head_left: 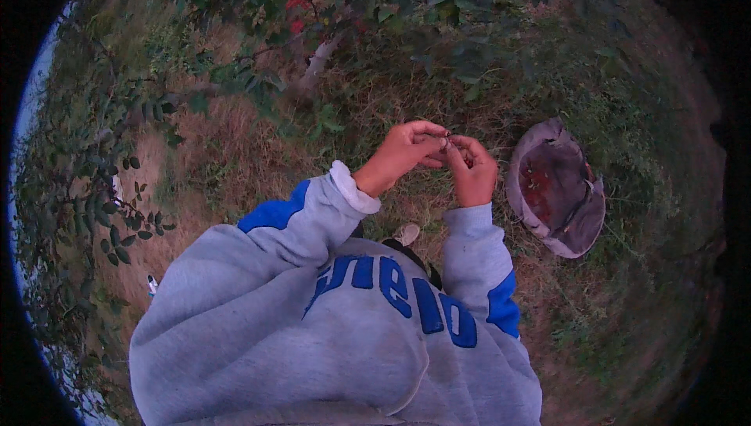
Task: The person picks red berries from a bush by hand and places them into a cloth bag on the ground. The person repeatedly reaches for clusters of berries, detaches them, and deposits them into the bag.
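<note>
Both hands meet in front of my chest, fingertips touching. My left hand [408, 150] has its thumb and fingers pinched together toward the right. My right hand [474, 172] pinches in from the other side with bent fingers. Between the fingertips shows a small dark bit [446, 143], too small to name. To the right of my right hand, a greyish-purple cloth sack [598, 219] with a rolled rim stands open on the ground. Small red pieces [537, 182] lie inside it.
A leafy bush with red clusters [298, 1] spreads across the far side, its pale trunk [319, 60] slanting down to the ground. Leafy twigs [113, 222] reach in at the left. Dry grass and green weeds [634, 160] cover the ground. A shoe [407, 233] shows below my hands.
</note>
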The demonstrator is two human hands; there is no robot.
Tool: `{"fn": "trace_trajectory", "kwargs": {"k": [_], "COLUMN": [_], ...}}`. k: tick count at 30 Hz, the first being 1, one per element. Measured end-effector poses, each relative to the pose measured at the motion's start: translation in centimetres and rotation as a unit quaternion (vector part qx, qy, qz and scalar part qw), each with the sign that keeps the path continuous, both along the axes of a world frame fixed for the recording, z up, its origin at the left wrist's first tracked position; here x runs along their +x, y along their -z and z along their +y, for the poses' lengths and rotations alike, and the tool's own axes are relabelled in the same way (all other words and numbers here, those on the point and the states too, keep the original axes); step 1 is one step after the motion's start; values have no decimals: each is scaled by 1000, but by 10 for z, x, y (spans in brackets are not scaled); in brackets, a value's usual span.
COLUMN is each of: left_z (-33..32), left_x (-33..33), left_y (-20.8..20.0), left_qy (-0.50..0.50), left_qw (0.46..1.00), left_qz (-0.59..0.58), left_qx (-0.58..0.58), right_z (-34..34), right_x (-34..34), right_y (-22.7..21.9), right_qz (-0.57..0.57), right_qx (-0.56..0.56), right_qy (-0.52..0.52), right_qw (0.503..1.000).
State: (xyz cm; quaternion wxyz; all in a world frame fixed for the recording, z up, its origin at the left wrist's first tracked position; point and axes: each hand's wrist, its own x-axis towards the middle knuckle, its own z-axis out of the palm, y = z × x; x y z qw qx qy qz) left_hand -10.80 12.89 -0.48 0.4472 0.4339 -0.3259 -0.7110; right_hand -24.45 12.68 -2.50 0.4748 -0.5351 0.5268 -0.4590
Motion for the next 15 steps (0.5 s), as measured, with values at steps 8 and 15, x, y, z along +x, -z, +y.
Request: {"fn": "trace_trajectory", "kwargs": {"k": [8,15], "left_z": [-5,-6], "left_x": [8,30], "left_y": [10,36], "left_qy": [69,136], "left_qw": [991,971], "left_qz": [-95,-188], "left_qx": [-60,-62], "right_z": [3,9], "right_x": [-10,-75], "right_y": [-1,48], "right_qz": [37,192], "right_qx": [20,-17], "right_qy": [-26,-24], "right_qw": [999,981]}}
